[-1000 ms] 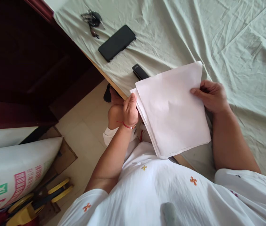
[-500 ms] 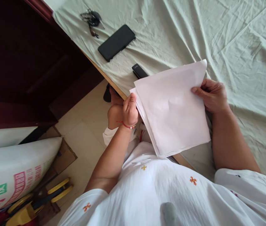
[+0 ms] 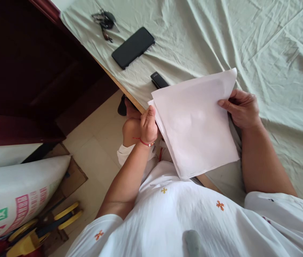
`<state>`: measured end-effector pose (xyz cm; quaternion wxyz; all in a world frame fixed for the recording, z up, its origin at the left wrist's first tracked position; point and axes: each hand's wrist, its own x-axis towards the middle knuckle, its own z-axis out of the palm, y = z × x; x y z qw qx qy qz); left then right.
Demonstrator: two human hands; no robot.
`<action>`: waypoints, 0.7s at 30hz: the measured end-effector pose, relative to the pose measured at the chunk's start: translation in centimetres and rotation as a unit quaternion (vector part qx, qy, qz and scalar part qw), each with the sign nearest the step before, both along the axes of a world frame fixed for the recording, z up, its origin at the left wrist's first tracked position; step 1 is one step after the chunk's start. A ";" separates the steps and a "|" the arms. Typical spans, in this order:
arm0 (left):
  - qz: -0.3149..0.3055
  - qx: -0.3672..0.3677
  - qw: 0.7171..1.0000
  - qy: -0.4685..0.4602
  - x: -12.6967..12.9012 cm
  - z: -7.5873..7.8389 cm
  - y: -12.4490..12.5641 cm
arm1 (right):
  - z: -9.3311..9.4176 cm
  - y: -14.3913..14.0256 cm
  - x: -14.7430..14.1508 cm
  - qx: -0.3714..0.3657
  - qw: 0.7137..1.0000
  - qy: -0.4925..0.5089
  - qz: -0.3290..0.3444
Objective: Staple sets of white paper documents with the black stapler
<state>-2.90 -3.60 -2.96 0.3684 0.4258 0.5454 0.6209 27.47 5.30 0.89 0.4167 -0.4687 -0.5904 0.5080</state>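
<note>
Several white sheets of paper (image 3: 197,125) are held in front of my shirt, over the near edge of the cloth-covered surface. My left hand (image 3: 148,125) grips their left edge, thumb on top and fingers hidden underneath. On the right side, my right hand (image 3: 241,109) pinches the sheets between thumb and fingers. The top sheet sits slightly out of line with those below at the left. Just beyond the paper's upper left corner lies a black stapler-like object (image 3: 159,80), partly covered by the sheets.
A black phone (image 3: 133,47) and a bunch of keys (image 3: 104,22) lie on the wrinkled pale green cloth (image 3: 274,64). At lower left are a printed white sack (image 3: 20,196) and a yellow-and-black object (image 3: 68,216) on the floor. Dark red furniture (image 3: 28,71) stands left.
The top sheet's upper part has shifted slightly, and its right edge bends inward below my right hand. Both hands keep almost the same place and grip.
</note>
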 end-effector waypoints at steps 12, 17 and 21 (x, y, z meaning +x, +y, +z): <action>0.017 -0.001 1.000 0.009 0.0 -0.2 0.0 | 0.0 -0.1 0.0 -0.022 1.000 0.011 0.013; 0.027 0.003 1.000 -0.007 0.0 -0.4 0.1 | -0.2 0.2 -0.2 0.007 0.999 0.021 -0.023; 0.023 0.011 1.000 -0.012 -0.2 -0.4 0.1 | -0.4 0.4 -0.1 0.050 0.998 0.022 -0.043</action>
